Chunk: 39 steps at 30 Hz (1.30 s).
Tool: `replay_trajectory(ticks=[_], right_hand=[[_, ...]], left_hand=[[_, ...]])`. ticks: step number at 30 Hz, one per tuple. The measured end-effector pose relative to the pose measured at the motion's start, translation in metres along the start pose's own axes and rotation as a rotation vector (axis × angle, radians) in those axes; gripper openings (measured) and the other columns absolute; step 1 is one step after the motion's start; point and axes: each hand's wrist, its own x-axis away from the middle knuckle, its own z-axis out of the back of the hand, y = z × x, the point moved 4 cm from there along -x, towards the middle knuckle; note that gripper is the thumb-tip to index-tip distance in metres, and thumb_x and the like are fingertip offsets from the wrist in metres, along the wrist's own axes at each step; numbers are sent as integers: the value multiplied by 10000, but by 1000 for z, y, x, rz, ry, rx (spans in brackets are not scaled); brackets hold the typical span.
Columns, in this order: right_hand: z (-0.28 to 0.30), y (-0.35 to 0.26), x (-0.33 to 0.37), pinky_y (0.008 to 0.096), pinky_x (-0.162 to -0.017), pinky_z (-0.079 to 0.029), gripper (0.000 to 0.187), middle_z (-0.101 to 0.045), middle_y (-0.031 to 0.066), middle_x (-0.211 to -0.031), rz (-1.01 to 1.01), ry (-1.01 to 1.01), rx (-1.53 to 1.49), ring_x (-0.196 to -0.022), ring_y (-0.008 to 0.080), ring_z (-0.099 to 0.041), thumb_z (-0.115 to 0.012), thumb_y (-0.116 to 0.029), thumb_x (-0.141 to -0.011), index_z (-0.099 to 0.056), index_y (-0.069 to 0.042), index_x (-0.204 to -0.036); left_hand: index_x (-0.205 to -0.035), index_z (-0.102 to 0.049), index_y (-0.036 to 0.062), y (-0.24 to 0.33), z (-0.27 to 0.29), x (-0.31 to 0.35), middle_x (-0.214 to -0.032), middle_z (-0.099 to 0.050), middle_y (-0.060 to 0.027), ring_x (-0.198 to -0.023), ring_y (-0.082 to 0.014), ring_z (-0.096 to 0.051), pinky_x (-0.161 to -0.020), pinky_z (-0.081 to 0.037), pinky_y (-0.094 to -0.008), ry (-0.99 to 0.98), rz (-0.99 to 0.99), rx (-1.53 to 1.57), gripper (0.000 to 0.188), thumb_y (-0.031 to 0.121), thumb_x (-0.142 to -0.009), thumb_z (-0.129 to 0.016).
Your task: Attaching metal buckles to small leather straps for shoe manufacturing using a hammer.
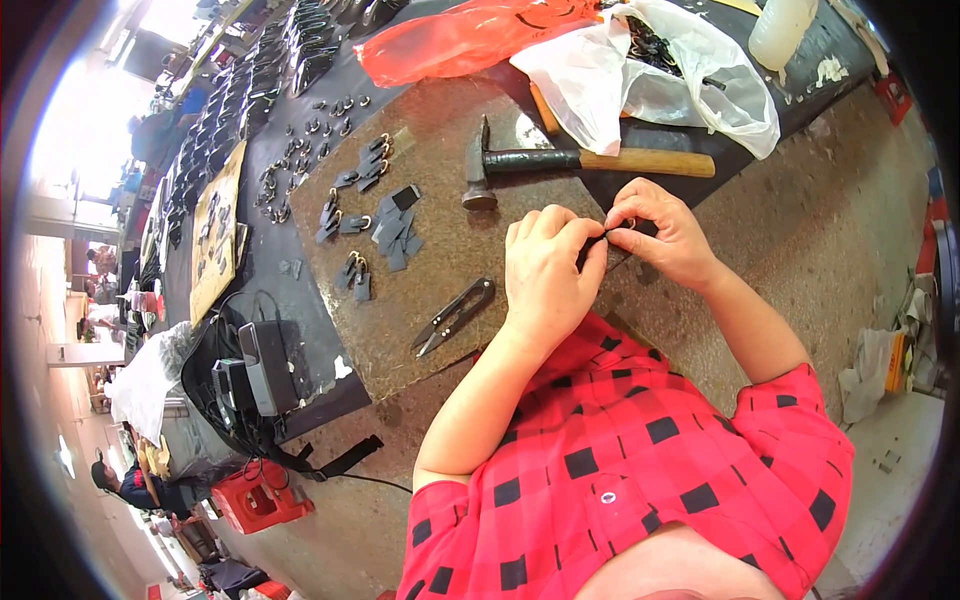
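My left hand (550, 265) and my right hand (665, 235) meet in front of me at the work board's near edge. Both pinch a small black tab (646, 228) with a metal ring, partly hidden by the fingers. Left of my left hand lie thread snips (455, 316), blades apart, on the brown board (450, 120). Beyond my hands rests a hammer (630, 161) with a wooden handle. Flat black pieces (396, 238) lie piled on the board, and ringed black tabs (371, 165) sit around them in small groups.
Past the hammer lie a red plastic bag (450, 45) and a white plastic bag (580, 85) holding dark metal parts. A cloudy bottle (782, 35) stands at the far right. Small metal fittings (290, 165) and a cardboard sheet (215, 240) are to the left. A red stool (260, 497) stands lower left.
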Motion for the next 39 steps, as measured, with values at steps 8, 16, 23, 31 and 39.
replay_trajectory(ticks=[8, 16, 23, 31, 39], right_hand=[[-7, 0, 3, 253, -648, -399, 99, -475, 50, -772, 13, 54, 47, -735, 156, -483, -599, -42, -718, -540, -27, -796], [-7, 0, 4, 272, -643, -393, 88, -479, 40, -748, 112, 121, 121, -719, 159, -486, -600, -62, -728, -550, -37, -797], [15, -12, -27, 252, -638, -400, 120, -495, 48, -736, 23, 5, 44, -708, 157, -493, -572, -132, -778, -574, -23, -828], [-26, -15, -98, 366, -775, -418, 282, -520, 126, -891, 345, -308, 769, -870, 290, -515, -586, -98, -684, -517, -20, -946], [-1, -36, -103, 395, -661, -404, 278, -497, 165, -808, 306, -91, 676, -783, 337, -507, -583, -92, -654, -441, -21, -883]], left_hand=[[-971, -510, 71, -2, -1, -2, -800, -593, -29, -819, -215, -524, -784, -372, -328, 45, 76, 185, 349, 33, -643, -624], [-940, -516, 56, 1, -2, -2, -711, -592, -40, -752, -217, -543, -676, -425, -312, 96, -30, 197, 315, -21, -646, -599], [-930, -513, 51, 1, -2, -1, -690, -585, -46, -732, -222, -540, -663, -425, -317, 108, 5, 233, 311, -23, -639, -596], [-911, -509, 40, 5, -4, -1, -694, -588, -49, -719, -232, -536, -662, -422, -321, 108, -21, 205, 298, -25, -631, -589], [-898, -505, 38, 3, -4, -1, -690, -585, -48, -719, -231, -535, -657, -426, -324, 121, -30, 204, 292, -27, -625, -586]])
